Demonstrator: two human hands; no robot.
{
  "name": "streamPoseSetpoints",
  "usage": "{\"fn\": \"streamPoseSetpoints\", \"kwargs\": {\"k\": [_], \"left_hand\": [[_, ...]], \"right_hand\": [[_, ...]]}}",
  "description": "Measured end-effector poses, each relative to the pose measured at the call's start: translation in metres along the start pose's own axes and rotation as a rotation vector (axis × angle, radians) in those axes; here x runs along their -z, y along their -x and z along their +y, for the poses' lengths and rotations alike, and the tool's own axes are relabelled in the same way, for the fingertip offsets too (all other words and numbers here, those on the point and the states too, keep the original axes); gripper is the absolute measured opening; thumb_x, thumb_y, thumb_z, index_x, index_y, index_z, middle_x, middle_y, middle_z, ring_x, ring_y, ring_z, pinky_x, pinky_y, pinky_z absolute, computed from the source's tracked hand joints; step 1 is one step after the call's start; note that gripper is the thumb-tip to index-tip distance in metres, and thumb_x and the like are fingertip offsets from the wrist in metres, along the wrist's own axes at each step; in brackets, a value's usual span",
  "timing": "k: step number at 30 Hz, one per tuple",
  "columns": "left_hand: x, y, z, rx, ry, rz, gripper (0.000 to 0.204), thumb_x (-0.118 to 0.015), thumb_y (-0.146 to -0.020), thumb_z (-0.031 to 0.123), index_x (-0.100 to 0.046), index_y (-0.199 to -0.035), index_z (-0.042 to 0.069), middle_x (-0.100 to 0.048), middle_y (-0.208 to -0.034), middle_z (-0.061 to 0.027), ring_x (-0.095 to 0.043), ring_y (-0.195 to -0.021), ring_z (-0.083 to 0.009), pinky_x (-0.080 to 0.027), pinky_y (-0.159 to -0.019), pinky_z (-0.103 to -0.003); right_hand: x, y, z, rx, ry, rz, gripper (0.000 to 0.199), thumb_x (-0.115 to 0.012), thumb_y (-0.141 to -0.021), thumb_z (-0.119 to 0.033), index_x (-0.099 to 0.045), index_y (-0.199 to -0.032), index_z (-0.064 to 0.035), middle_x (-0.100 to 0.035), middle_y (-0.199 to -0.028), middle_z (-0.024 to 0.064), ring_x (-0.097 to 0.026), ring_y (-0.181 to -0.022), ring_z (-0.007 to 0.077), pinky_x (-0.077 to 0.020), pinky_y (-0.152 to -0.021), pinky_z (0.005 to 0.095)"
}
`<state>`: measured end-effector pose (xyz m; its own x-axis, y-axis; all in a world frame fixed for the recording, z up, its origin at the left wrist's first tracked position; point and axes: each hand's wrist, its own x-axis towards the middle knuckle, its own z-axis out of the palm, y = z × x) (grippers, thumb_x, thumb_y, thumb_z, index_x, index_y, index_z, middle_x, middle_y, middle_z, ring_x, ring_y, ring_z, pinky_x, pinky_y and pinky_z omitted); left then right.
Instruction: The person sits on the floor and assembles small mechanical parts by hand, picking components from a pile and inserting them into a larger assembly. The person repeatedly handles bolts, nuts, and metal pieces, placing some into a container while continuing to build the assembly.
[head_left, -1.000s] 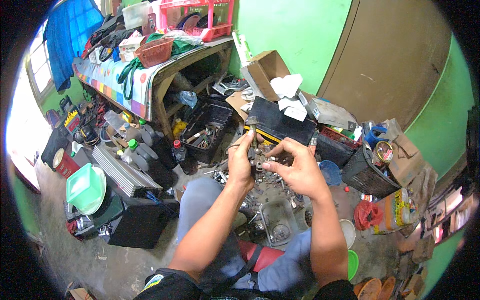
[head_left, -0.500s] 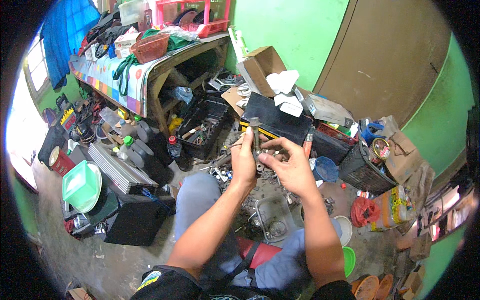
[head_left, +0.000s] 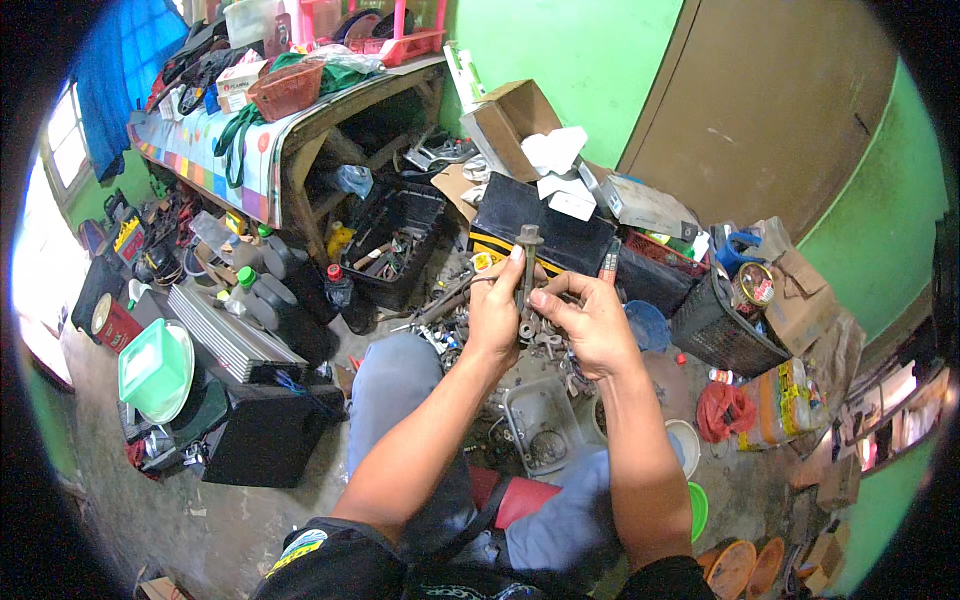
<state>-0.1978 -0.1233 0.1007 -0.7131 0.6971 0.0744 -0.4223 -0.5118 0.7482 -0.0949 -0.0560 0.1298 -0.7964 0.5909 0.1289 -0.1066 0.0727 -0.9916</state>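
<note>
A long metal bolt (head_left: 530,238) stands nearly upright between my hands, its wide flanged head at the top. My left hand (head_left: 494,318) is closed around its shaft, with the thumb pointing up along it. My right hand (head_left: 594,322) is closed too, thumb and forefinger pinched close beside the shaft; whether they grip the bolt or some small piece is hidden. Below the hands, many small metal parts (head_left: 550,345) lie on the floor. A clear plastic tray (head_left: 512,410) with a few parts in it sits between my knees.
Ahead stands an open black toolbox (head_left: 400,290) with tools, beside a black case with yellow stripes (head_left: 545,215). On the right are a blue bowl (head_left: 650,326) and a dark basket (head_left: 725,335). Jugs (head_left: 262,298) and a black box (head_left: 270,435) stand at the left.
The view has shifted slightly. The bolt and both hands sit a little farther right in it, and my right fingers have drawn in closer together beside the shaft.
</note>
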Motion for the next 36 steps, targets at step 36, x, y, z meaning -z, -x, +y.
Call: {"fn": "streamPoseSetpoints", "kwargs": {"k": [36], "left_hand": [[0.048, -0.019, 0.007, 0.196, 0.175, 0.103, 0.035, -0.051, -0.092, 0.042, -0.059, -0.083, 0.01, -0.056, -0.067, -0.0014, -0.054, -0.057, -0.014, -0.044, -0.051, -0.028]], "right_hand": [[0.051, 0.018, 0.058, -0.204, 0.218, -0.006, 0.018, -0.069, -0.084, -0.002, -0.064, -0.101, 0.0011, -0.066, -0.085, 0.0064, -0.064, -0.075, 0.0144, -0.0542, -0.063, 0.0284]]}}
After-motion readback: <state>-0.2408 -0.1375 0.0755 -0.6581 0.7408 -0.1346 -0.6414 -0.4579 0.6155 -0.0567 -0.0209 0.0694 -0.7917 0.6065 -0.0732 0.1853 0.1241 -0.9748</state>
